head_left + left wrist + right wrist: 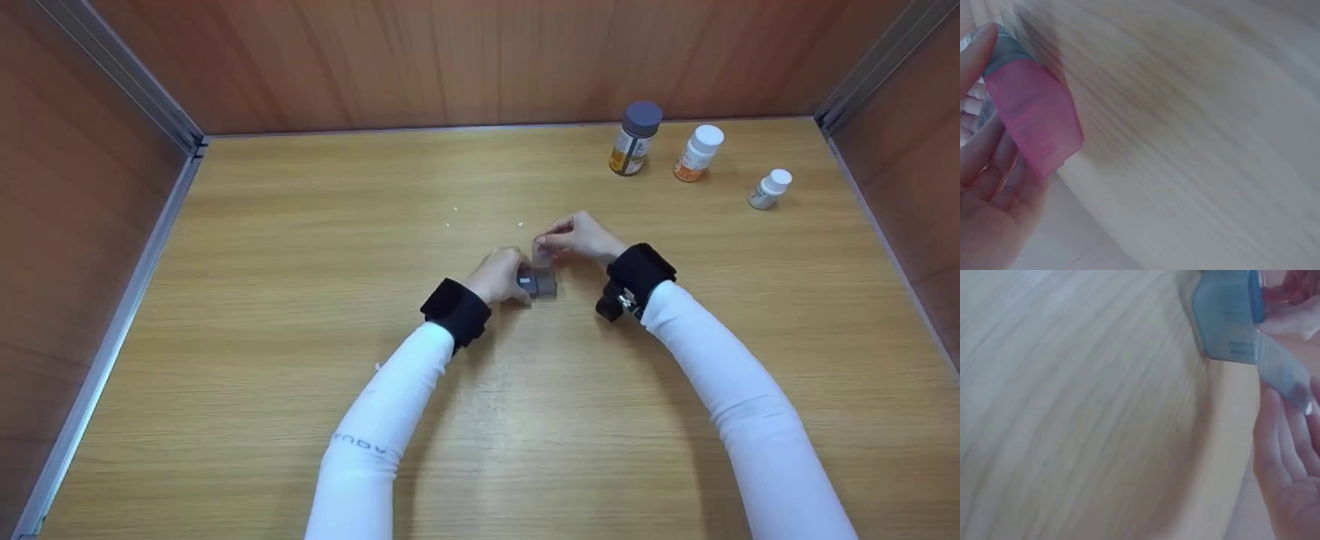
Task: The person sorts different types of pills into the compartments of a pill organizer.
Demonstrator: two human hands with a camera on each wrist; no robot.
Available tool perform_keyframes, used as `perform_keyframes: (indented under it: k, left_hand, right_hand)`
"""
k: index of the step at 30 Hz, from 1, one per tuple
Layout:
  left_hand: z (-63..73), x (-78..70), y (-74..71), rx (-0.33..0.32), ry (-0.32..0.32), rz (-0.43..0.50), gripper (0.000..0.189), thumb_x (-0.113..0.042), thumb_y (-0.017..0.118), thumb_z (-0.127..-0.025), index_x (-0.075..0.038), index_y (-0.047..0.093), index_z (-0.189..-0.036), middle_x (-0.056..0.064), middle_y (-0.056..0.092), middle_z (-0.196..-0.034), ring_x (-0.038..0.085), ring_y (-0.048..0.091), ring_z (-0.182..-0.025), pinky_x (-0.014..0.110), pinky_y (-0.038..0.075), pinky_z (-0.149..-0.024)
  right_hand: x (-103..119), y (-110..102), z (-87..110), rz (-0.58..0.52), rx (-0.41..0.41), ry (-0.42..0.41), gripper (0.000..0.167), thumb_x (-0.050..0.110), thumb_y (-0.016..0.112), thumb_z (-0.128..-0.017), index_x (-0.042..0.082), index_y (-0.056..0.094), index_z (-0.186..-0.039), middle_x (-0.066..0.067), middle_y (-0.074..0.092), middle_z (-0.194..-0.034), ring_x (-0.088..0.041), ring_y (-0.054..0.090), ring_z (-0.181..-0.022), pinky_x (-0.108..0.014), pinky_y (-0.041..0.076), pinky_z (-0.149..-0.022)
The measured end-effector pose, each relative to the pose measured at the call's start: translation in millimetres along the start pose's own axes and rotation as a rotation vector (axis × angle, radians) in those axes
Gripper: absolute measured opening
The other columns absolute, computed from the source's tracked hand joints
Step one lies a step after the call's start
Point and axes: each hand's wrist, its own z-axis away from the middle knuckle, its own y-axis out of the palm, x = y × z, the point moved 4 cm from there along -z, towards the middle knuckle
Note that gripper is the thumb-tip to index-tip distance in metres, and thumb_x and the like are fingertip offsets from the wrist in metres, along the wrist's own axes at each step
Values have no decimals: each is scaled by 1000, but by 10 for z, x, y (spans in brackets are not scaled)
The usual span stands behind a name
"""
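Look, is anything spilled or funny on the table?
Yes, maybe: a few tiny white bits lie loose on the table, beyond the left hand. They look odd because they're scattered like crumbs, but they're too small to identify.

You have one small, see-through plastic box (545, 283), blocky with angled corners, gripped at one end by your left hand (496, 276); it looks grey from your head, pink from the left wrist and bluish from the right. Its clear lid (541, 253) is swung up from the body, the free edge pinched in your right hand (581, 236), and the box sits low over the middle of the table (300, 247).
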Motion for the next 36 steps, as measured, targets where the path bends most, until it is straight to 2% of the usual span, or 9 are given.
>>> perform_keyframes:
  k: [7,15,19,24,28,31,33,36]
  left_hand:
    - [-13,1,30,9,-15,-12,48,-10,80,-60,4,62,-102,13,59,-96,23,55,-87,28,45,-79]
    - [-12,-1,39,17,-13,-28,46,-10,80,-60,3,63,-101,12,58,-95,21,55,-85,27,46,-78]
    - [-14,10,49,26,-6,-30,47,-11,80,-60,3,62,-102,12,58,-95,21,55,-85,27,45,-78]
    - [7,30,33,24,11,-26,50,-11,79,-61,4,61,-105,13,58,-97,23,55,-87,29,45,-80]
    - [37,50,8,8,24,-44,50,-12,79,-61,4,61,-105,14,59,-97,25,54,-89,30,44,-82]
    - [67,57,-12,-1,21,-65,49,-12,79,-62,3,61,-106,13,58,-96,24,53,-89,30,44,-82]
    - [90,58,-21,-10,19,-80,49,-12,79,-63,3,60,-106,13,58,-96,24,53,-89,30,43,-82]
    - [131,71,-38,-22,4,-110,54,-16,79,-63,2,58,-109,13,57,-98,25,51,-92,32,43,-83]
  right_hand:
    - [-147,5,-105,-122,-30,133,27,7,56,-86,-7,58,-109,-12,64,-99,-8,60,-74,-22,51,-65]
    - [-253,60,-166,-198,-81,231,25,5,58,-83,-7,61,-105,-6,65,-85,-9,60,-69,-21,51,-59]
    - [-275,76,-156,-208,-90,241,24,4,58,-83,-8,61,-104,-6,65,-86,-9,61,-70,-22,52,-61]
    - [-205,59,-90,-249,-68,201,29,5,55,-86,-11,56,-110,-5,62,-82,-10,60,-66,-25,52,-64]
    - [-95,-132,39,-268,-70,191,35,10,52,-88,-10,49,-117,-6,62,-85,-13,62,-69,-29,51,-73]
    - [-38,-413,173,-207,-100,188,38,15,49,-90,-8,46,-121,-7,61,-93,-14,62,-78,-31,49,-80]
    - [-37,-637,273,-160,-147,164,39,15,48,-91,-8,45,-121,-6,60,-93,-12,61,-79,-29,49,-80]
    - [-97,-971,410,-124,-259,92,37,10,47,-90,-14,46,-118,-1,61,-83,-8,61,-71,-23,51,-71]
